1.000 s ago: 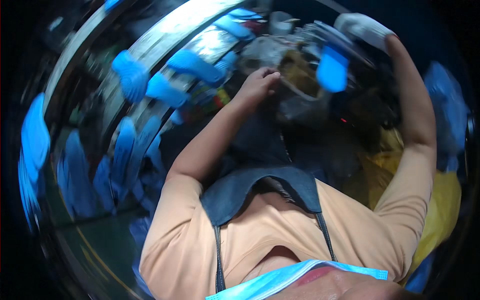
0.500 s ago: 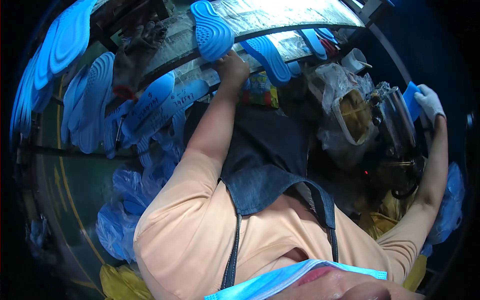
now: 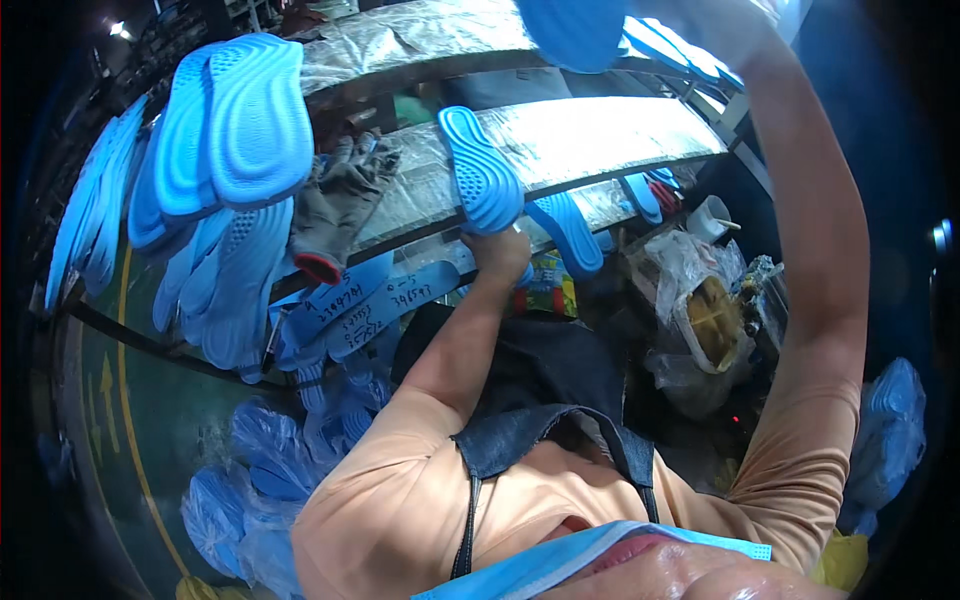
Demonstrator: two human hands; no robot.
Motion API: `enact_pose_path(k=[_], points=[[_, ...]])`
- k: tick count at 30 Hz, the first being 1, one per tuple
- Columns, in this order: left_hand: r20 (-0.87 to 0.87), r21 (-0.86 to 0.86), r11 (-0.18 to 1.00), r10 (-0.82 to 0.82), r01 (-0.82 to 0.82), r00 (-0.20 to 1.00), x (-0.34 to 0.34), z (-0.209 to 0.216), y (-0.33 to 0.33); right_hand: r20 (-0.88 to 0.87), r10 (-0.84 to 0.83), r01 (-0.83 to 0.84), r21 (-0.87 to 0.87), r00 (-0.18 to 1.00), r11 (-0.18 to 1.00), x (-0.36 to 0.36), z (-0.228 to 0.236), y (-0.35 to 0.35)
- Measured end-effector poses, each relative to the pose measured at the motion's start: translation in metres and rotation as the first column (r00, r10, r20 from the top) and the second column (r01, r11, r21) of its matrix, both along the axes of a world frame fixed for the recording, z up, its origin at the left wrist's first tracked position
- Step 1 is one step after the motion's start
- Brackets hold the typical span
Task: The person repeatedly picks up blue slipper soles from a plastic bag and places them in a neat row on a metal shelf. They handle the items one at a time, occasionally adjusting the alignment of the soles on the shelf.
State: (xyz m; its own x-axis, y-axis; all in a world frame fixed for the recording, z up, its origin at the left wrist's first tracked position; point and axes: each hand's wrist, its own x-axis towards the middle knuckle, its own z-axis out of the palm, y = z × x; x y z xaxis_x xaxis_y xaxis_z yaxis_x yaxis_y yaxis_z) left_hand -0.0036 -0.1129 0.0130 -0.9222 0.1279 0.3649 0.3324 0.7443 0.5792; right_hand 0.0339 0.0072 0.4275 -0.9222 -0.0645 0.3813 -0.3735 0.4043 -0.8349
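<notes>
My left hand [image 3: 503,252] is closed at the wide lower end of a blue insole [image 3: 486,185], which leans over the edge of the lower silvery shelf [image 3: 600,150]. The fingers behind it are partly hidden. My right arm is raised, and the gloved right hand [image 3: 705,28] is smeared by motion at the top edge. At its fingers is another blue insole [image 3: 575,32], large in view and cut off by the frame; the hand appears closed on it. Another blue insole [image 3: 566,232] hangs just right of my left hand.
Many blue insoles [image 3: 260,120] hang at the left of the racks. A dark work glove [image 3: 340,205] lies on the shelf. More insoles line the upper shelf [image 3: 420,40]. At right are a white cup [image 3: 708,218] and a plastic-wrapped container [image 3: 712,315]. Bagged insoles [image 3: 265,470] lie lower left.
My right hand has swung from far right up to the top, with a blue piece at its fingers. The view has tilted up, showing the upper shelf. My left hand stays at its insole.
</notes>
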Motion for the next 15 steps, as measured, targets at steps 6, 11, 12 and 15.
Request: enact_pose_path(k=[6,11,12,15], points=[[0.187,0.008,1.000,-0.021,0.020,0.982,-0.008,-0.009,-0.013,-0.254,0.049,0.172,0.772,0.966,0.612,-0.088,-0.016,-0.059],[0.121,0.026,0.998,-0.057,0.055,0.991,-0.004,-0.008,-0.007,-0.407,0.185,0.437,0.882,0.895,-0.175,-0.183,-0.012,-0.001],[0.090,0.090,0.996,-0.028,0.019,0.996,-0.006,-0.012,-0.004,-0.348,0.276,0.430,0.835,0.896,-0.343,-0.187,-0.008,0.005],[-0.048,0.145,0.989,0.030,-0.023,0.998,-0.014,-0.027,-0.023,-0.218,0.282,0.357,0.548,0.934,-0.757,-0.091,-0.001,-0.069]])
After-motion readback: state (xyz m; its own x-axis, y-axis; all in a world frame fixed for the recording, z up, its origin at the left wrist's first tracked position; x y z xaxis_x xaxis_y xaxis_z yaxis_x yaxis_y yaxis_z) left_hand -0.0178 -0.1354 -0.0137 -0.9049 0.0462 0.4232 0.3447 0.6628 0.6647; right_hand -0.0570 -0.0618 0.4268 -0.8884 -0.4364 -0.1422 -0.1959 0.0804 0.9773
